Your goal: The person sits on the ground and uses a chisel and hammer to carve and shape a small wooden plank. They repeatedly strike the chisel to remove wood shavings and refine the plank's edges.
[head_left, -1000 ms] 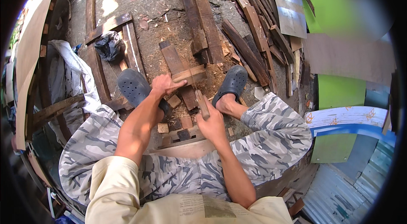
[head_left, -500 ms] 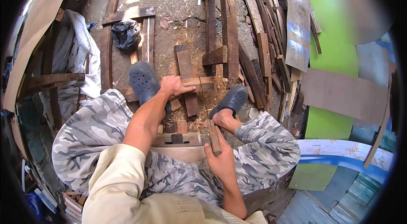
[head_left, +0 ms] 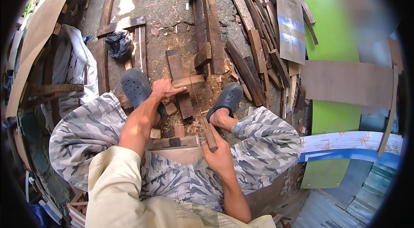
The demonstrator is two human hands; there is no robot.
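My right hand (head_left: 218, 154) is closed around the wooden handle (head_left: 208, 135) of a handsaw, low between my knees. Its thin blade runs away from me toward a short wooden plank (head_left: 195, 82), blurred and hard to make out. My left hand (head_left: 163, 88) presses and grips that plank, one finger stretched along its near side. The plank lies crosswise over a darker board (head_left: 186, 106) on the ground. My left clog (head_left: 137, 86) rests on the plank's left part, and my right clog (head_left: 227, 98) stands to the right of the blade.
Sawdust and wood offcuts (head_left: 171, 109) lie around my feet. An upright-looking timber frame (head_left: 212, 29) stands ahead, with a pile of scrap lumber (head_left: 258, 51) to its right. Further left are a black plastic bag (head_left: 119, 45) on a wooden frame (head_left: 102, 62) and white sheeting (head_left: 85, 55).
The whole scene sits further left in the view, as my head has turned slightly. Both hands keep their grips; any movement of the saw is too small to tell.
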